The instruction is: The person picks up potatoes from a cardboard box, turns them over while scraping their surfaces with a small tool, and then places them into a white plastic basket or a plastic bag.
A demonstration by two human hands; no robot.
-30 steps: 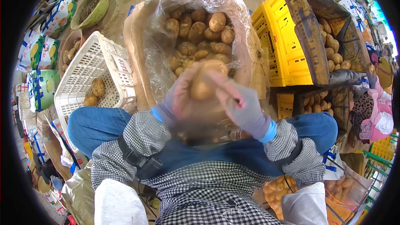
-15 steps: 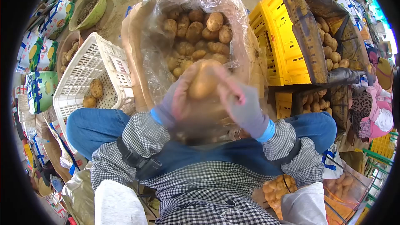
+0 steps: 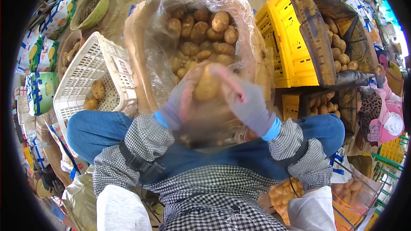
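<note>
A large tan potato (image 3: 207, 86) is held up in front of me over the near edge of a plastic-lined carton (image 3: 136, 60). My left hand (image 3: 185, 96), in a grey and pink glove, is closed around the potato's left side. At its upper right, my gloved right hand (image 3: 244, 98) has bent fingers against the potato; motion smears the fingertips. Beneath and beyond both hands, several brown potatoes (image 3: 199, 32) lie inside the carton's clear plastic liner (image 3: 156, 38).
To the left stands a white basket (image 3: 92, 55) with two potatoes (image 3: 97, 90). A yellow crate (image 3: 295, 34) is at the right, beside dark-lined containers of potatoes (image 3: 338, 49). Farther left is a green tub (image 3: 96, 15). A net bag of potatoes (image 3: 283, 199) lies near my right elbow.
Both hands stay at the potato, with the right fingers shifting slightly over its upper right side. At far right, another person's hand has moved slightly. The carton's potatoes look the same.
</note>
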